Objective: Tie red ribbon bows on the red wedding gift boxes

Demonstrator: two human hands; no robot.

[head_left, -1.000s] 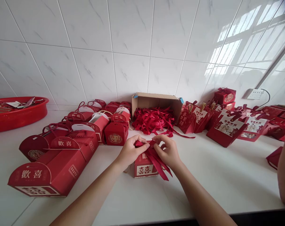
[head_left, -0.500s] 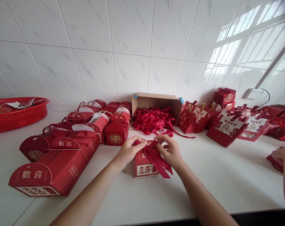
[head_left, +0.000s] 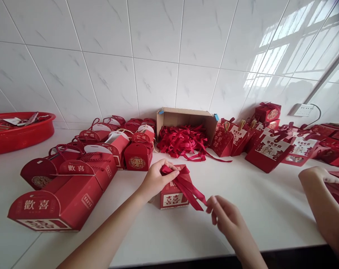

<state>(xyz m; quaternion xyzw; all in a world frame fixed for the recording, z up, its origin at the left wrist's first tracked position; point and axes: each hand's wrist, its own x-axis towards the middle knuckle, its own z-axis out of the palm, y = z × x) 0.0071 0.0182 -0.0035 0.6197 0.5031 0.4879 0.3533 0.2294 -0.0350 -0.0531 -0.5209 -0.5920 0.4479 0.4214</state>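
A small red gift box with a white double-happiness panel stands upright on the counter in front of me. Across its top a red satin ribbon is looped, its tails slanting down to the right. My left hand is closed at the top left of the box, pinching the ribbon's loop between thumb and fingers. Lower and to the right, my right hand is closed, thumb and forefinger together at the tip of one ribbon tail. The ribbon beneath my left fingers is partly hidden.
Behind the box, a cardboard carton spills loose red ribbons. Red gift boxes with cord handles crowd the left, near a red basin. Ribboned bags stand right. Another person's hand reaches in there, by red packaging.
My right hand has moved from the ribbon knot down and right to the end of a tail. My left hand stays on the ribbon. The other person's arm has come further in.
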